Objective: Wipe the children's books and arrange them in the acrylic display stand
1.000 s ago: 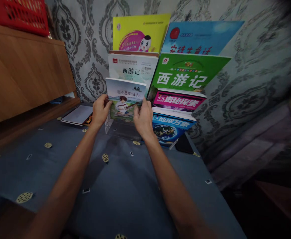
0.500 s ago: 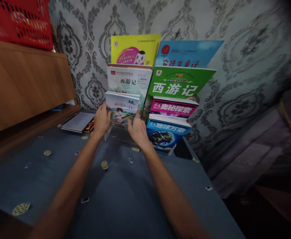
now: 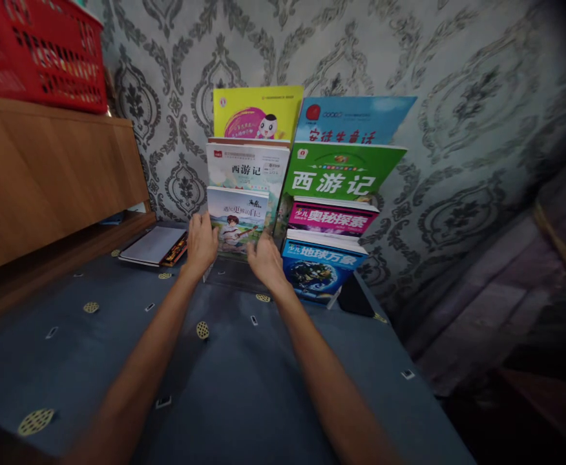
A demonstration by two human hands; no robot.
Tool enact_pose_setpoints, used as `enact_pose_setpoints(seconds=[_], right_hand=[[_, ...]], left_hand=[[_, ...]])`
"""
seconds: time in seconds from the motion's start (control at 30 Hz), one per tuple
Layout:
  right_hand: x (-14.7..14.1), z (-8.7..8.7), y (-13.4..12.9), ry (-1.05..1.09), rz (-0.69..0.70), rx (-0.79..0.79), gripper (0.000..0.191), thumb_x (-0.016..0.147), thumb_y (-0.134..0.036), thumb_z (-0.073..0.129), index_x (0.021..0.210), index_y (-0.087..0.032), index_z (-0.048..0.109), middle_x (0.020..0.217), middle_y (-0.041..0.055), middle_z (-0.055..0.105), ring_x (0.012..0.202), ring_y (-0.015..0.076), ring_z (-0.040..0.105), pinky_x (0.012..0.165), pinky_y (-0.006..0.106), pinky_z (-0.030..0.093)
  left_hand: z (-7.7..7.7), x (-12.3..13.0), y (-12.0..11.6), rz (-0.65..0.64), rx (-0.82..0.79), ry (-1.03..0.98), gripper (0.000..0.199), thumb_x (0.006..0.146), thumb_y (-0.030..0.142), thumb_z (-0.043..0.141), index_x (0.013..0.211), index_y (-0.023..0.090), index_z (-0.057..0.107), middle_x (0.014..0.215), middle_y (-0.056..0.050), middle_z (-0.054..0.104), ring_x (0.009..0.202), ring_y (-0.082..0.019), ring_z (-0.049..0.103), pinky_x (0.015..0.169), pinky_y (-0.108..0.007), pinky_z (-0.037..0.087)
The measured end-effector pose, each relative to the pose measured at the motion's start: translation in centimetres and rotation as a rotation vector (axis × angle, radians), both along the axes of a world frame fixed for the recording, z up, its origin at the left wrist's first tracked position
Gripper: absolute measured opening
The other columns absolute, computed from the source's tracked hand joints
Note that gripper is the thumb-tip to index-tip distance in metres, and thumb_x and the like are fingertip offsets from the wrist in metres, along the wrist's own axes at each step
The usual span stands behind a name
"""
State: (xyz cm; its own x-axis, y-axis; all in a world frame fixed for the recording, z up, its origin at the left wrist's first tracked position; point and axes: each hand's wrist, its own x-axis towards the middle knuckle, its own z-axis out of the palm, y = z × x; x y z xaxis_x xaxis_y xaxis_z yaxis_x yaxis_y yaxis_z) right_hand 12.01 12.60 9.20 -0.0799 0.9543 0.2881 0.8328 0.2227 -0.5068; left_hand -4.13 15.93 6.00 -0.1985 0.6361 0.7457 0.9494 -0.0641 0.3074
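Both my hands are at the sides of a small book [image 3: 239, 216] with a guitar player on its cover. My left hand [image 3: 201, 242] has its fingers closed on the book's left edge; my right hand [image 3: 266, 258] grips the lower right edge. The book stands upright in a clear rack [image 3: 232, 274]. Behind it rise a white book [image 3: 258, 165] and a yellow book [image 3: 258, 110]. To the right, a blue book [image 3: 355, 119], a green book [image 3: 341, 171], a magenta book [image 3: 331, 219] and an Earth-cover book [image 3: 316, 274] stand in tiers.
More books [image 3: 150, 245] lie flat on the patterned blue cloth [image 3: 234, 400] at the left. A wooden cabinet [image 3: 55, 174] carries a red basket [image 3: 45, 58]. A dark flat object [image 3: 355, 298] lies right of the rack, and a curtain [image 3: 501, 290] hangs farther right.
The view has tilted up slightly, so the books sit lower in the picture. The small book has settled a little lower against the white book, with both my hands still at its sides.
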Motion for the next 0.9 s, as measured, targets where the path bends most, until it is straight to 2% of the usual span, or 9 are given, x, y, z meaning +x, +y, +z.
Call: enact_pose_setpoints(seconds=[0.23,0.57,0.67,0.8,0.9], right_hand=[[-0.1,-0.4,0.3,0.016,-0.015,-0.003,0.053,0.098,-0.022,0.044,0.146,-0.003,0.034,0.141,0.0244,0.054,0.129,0.0313,0.055,0.102,0.037,0.047],[-0.1,-0.7,0.0,0.004,-0.011,0.020,0.056,0.097,-0.019,0.041,0.148,0.002,0.030,0.144,0.0267,0.048,0.132,0.0343,0.051,0.104,0.042,0.047],[-0.2,-0.9,0.1,0.005,-0.003,0.035,0.056,0.097,-0.019,0.041,0.148,0.003,0.030,0.143,0.0282,0.047,0.132,0.0349,0.050,0.103,0.044,0.047],[-0.2,-1.0,0.4,0.014,0.005,0.042,0.057,0.096,-0.018,0.041,0.148,0.004,0.029,0.143,0.0297,0.046,0.133,0.0353,0.049,0.105,0.044,0.046],[-0.1,-1.0,0.4,0.021,0.018,0.045,0.058,0.096,-0.017,0.040,0.147,0.007,0.028,0.145,0.0306,0.044,0.133,0.0360,0.049,0.107,0.043,0.044]], left_hand=[[-0.3,0.3,0.0,0.010,0.004,0.023,0.040,0.089,0.019,0.053,0.129,0.010,0.050,0.112,-0.015,0.055,0.109,-0.032,0.052,0.096,-0.044,0.046],[-0.6,0.3,0.2,-0.019,0.025,-0.016,0.039,0.091,0.029,0.056,0.126,0.013,0.050,0.116,-0.016,0.055,0.114,-0.034,0.053,0.098,-0.048,0.045],[-0.7,0.9,0.1,-0.001,0.028,-0.028,0.054,0.090,0.036,0.059,0.136,0.011,0.042,0.123,-0.020,0.054,0.118,-0.037,0.052,0.099,-0.050,0.045],[-0.6,2.0,-0.3,0.051,0.012,-0.038,0.083,0.090,0.041,0.060,0.151,0.005,0.017,0.133,-0.028,0.050,0.124,-0.041,0.050,0.099,-0.054,0.044],[-0.5,2.6,-0.7,0.062,-0.003,-0.032,0.088,0.089,0.040,0.061,0.152,0.004,0.013,0.135,-0.030,0.049,0.126,-0.042,0.048,0.099,-0.055,0.043]])
